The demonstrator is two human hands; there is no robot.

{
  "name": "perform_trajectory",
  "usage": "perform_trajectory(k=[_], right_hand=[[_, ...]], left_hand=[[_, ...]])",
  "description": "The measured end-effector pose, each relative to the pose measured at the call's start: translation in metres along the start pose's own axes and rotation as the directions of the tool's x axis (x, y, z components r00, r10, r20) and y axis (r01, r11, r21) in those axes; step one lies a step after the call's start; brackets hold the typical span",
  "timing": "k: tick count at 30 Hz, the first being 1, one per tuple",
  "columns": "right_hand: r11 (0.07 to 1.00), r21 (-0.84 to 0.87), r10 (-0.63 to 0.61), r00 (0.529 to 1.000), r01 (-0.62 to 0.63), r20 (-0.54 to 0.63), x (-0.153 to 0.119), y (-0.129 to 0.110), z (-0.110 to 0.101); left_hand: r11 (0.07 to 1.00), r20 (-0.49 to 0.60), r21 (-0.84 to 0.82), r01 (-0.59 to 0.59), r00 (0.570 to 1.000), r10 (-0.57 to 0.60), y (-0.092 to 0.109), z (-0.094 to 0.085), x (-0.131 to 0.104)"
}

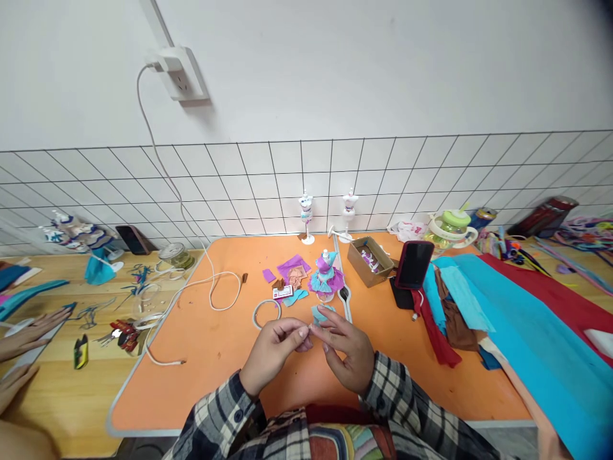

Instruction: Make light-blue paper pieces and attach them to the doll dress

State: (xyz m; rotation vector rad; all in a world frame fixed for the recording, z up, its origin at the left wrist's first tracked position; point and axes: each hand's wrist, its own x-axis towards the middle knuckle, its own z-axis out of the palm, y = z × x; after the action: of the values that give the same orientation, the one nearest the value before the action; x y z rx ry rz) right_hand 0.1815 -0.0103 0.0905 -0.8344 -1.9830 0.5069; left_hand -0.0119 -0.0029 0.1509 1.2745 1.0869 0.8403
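Observation:
Low over the orange table mat point(201, 383), my left hand point(272, 350) pinches thumb against forefinger; whatever is between them is too small to make out. My right hand point(353, 354) has its fingers stretched and apart, with a fingertip meeting the left thumb tip. Just beyond the right fingers lies a light blue piece point(322, 313), partly covered by them. A small mannequin in a blue and purple ruffled dress point(325, 281) stands upright behind it. To the left are a roll of tape point(258, 313), a white label card point(282, 292) and purple scraps point(293, 265).
Two small white mannequins point(306, 217) stand by the tiled wall. A cardboard box point(366, 271) and a propped phone point(414, 265) are right of centre, with blue fabric point(531, 332) beyond. A white cable point(211, 281) crosses the left. Another person's hands point(33, 338) rest at far left.

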Motion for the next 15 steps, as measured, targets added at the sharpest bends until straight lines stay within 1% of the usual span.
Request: perform_trajectory(k=[4, 8, 10, 12, 14, 15], right_hand=[[1.000, 0.024, 0.012, 1.000, -0.012, 0.007, 0.001, -0.002, 0.001], [0.992, 0.116, 0.052, 0.999, -0.051, -0.002, 0.003, -0.005, 0.005], [0.986, 0.150, 0.075, 0.997, -0.075, 0.006, 0.003, -0.007, 0.007], [0.982, 0.164, 0.094, 0.995, -0.097, 0.025, 0.003, -0.008, 0.009], [0.983, 0.149, 0.104, 0.994, -0.108, 0.038, 0.002, -0.010, 0.011], [0.986, 0.125, 0.108, 0.993, -0.112, 0.039, 0.001, -0.010, 0.011]], left_hand=[[0.996, -0.013, -0.059, 0.062, 0.998, -0.062, 0.000, -0.001, 0.001], [0.994, -0.023, -0.093, 0.057, 0.998, -0.060, -0.004, 0.000, 0.001], [0.998, -0.065, -0.063, 0.012, 0.998, -0.016, -0.009, 0.003, 0.002], [0.996, -0.134, -0.038, -0.079, 0.988, 0.073, -0.015, 0.008, 0.002], [0.985, -0.192, -0.081, -0.153, 0.972, 0.136, -0.020, 0.013, 0.002], [0.979, -0.205, -0.124, -0.160, 0.970, 0.132, -0.022, 0.015, 0.002]])
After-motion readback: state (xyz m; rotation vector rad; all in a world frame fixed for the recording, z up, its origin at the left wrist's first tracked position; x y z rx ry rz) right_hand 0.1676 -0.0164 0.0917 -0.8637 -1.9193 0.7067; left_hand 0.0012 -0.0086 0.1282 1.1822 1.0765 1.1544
